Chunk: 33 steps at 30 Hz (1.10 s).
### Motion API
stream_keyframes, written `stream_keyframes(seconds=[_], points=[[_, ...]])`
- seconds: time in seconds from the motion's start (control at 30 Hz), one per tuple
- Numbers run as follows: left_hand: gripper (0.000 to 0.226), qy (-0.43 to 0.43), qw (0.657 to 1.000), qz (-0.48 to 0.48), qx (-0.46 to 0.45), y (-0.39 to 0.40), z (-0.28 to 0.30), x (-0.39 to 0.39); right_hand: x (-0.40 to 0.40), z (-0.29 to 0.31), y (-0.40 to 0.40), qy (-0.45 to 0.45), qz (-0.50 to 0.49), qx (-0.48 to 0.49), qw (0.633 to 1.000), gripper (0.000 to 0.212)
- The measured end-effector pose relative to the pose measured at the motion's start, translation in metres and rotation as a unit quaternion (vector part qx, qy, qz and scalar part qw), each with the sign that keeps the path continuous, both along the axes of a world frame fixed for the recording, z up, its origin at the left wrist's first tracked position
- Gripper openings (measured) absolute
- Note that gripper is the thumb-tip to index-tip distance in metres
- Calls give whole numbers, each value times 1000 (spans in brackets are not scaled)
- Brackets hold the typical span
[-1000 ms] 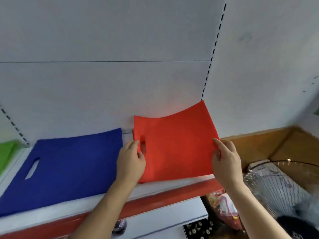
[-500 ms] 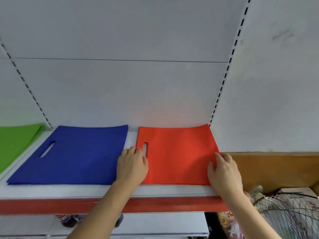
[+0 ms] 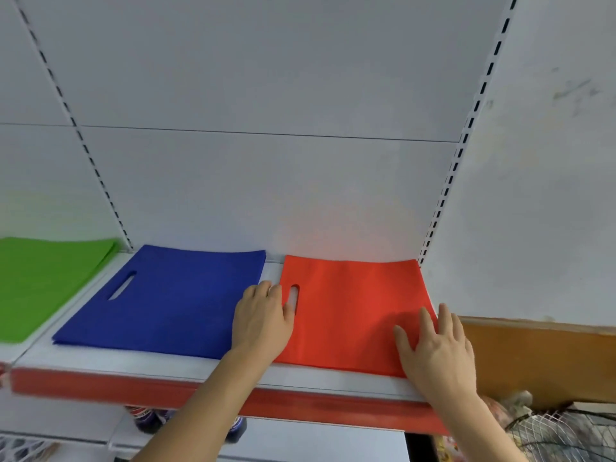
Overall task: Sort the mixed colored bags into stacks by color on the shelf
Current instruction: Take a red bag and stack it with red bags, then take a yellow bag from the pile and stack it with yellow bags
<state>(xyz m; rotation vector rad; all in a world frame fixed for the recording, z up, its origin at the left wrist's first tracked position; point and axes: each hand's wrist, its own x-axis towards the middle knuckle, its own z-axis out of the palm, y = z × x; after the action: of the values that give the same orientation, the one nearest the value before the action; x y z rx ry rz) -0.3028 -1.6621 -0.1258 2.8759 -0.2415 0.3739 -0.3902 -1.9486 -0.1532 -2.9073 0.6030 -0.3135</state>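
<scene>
A: Where's the red bag (image 3: pixel 353 311) sitting right now?

B: Flat on the shelf (image 3: pixel 200 370), spread between your two hands. Your left hand (image 3: pixel 261 323) lies at its left edge, just beside the handle slot, fingers loosely bent and the thumb touching the fabric near the slot. Your right hand (image 3: pixel 436 353) rests on its near right corner with the fingers straight and spread, pressing down, gripping nothing.

A: So what's the step, as you read it?

B: Squaring the red bag into its place, I'd say. Smooth it outward from the middle with flat palms and line its near edge up with the shelf's front lip, so later red bags can land on it evenly.

A: Anything to watch on the sides?

B: Just past your left hand lies the blue stack (image 3: pixel 166 301), with a narrow strip of bare shelf between it and the red. Keep that gap; your left wrist overlaps the blue corner, so lift clear rather than dragging it. Farther left of that is the green stack (image 3: pixel 43 285).

A: And to the right?

B: Beyond your right hand the shelf ends at a brown board (image 3: pixel 540 358). The fabric looks light and slippery, so release gently, straight up.
</scene>
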Motion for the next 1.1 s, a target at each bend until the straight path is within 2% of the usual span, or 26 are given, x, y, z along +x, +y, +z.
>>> stream_keyframes(seconds=[0.1,0.3,0.43,0.67,1.1], points=[[45,-48,998,20,-19,17,8,-11,6,3,26,-94,71,-2,993,67],[59,-38,996,78,-8,82,13,-43,14,10,116,-140,206,19,968,67],[63,-35,991,125,-18,146,15,-66,14,21,186,-137,281,5,950,71],[65,-32,982,186,2,272,30,-114,9,42,325,-99,355,2,930,87],[66,-27,944,328,-5,511,29,-181,10,49,598,-80,510,0,856,80]])
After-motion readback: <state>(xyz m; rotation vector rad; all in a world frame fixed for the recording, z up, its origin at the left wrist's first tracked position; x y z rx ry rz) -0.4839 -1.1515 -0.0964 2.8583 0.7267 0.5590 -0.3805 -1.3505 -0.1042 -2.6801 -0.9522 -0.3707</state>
